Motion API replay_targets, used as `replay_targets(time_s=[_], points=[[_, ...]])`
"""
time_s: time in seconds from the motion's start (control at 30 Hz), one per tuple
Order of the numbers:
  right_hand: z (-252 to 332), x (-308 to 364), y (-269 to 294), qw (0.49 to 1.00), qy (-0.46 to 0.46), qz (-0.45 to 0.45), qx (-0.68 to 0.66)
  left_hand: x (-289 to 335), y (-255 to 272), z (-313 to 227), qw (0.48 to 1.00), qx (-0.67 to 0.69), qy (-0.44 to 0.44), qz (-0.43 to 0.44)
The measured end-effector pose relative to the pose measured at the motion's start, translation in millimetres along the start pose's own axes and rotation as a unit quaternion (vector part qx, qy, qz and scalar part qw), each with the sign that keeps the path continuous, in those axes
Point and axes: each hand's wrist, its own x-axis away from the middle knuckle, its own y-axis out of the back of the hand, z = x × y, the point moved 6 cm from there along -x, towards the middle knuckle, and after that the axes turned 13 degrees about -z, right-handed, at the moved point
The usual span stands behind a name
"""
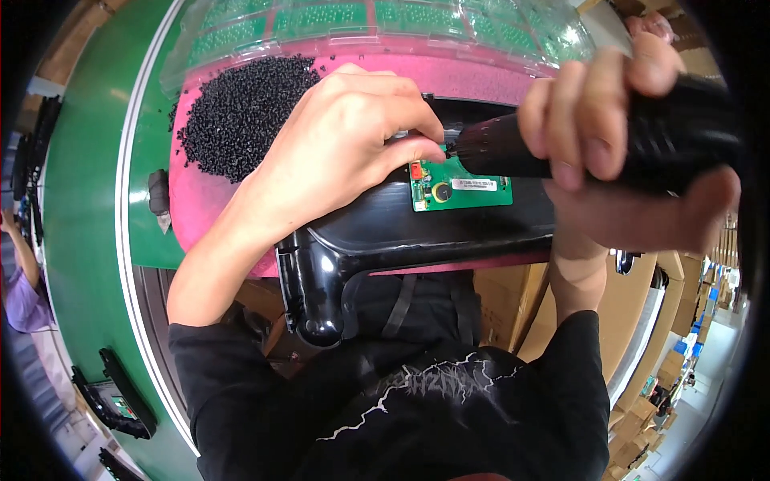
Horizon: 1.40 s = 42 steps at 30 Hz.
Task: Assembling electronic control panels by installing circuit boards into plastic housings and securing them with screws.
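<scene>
My right hand (618, 144) grips a black electric screwdriver (682, 132) held sideways, its tip pointing left at the upper left corner of a small green circuit board (469, 192). The board lies in a glossy black plastic housing (385, 232) resting on a pink mat (192, 208). My left hand (345, 140) rests on the housing with its fingertips pinched right at the screwdriver tip; whether they hold a screw is hidden.
A heap of small black screws (237, 112) lies on the pink mat at the left. Clear plastic trays of green boards (361, 24) sit behind it. A green conveyor belt (80, 200) runs along the left. Cardboard boxes (626, 321) stand at lower right. Another person (24, 289) is at the far left.
</scene>
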Motion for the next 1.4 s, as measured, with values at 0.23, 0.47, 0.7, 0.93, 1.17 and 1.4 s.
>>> replay_targets(time_s=[0.23,0.47,0.7,0.93,1.17,1.4], points=[[-29.7,4.6,-2.2,0.999,0.001,-0.046,0.01,1.4,2.8,4.7,0.998,-0.052,0.019,-0.027],[-40.5,7.7,-3.3,0.996,-0.003,-0.081,0.033,3.9,3.7,7.3,0.997,-0.029,0.054,-0.042],[-46.3,13.0,-9.7,0.989,-0.053,-0.115,0.074,5.8,2.4,4.8,0.996,-0.048,0.047,-0.055],[-52.1,9.2,-11.5,0.991,-0.083,-0.095,0.035,2.0,1.7,0.0,0.998,-0.043,0.038,-0.028],[-46.6,16.3,-13.1,0.98,-0.085,-0.123,0.129,14.3,2.0,4.9,0.997,-0.022,0.075,-0.006],[9.8,17.7,5.9,0.973,0.029,-0.199,-0.117,1.7,-5.5,-0.5,0.994,0.088,0.069,0.008]])
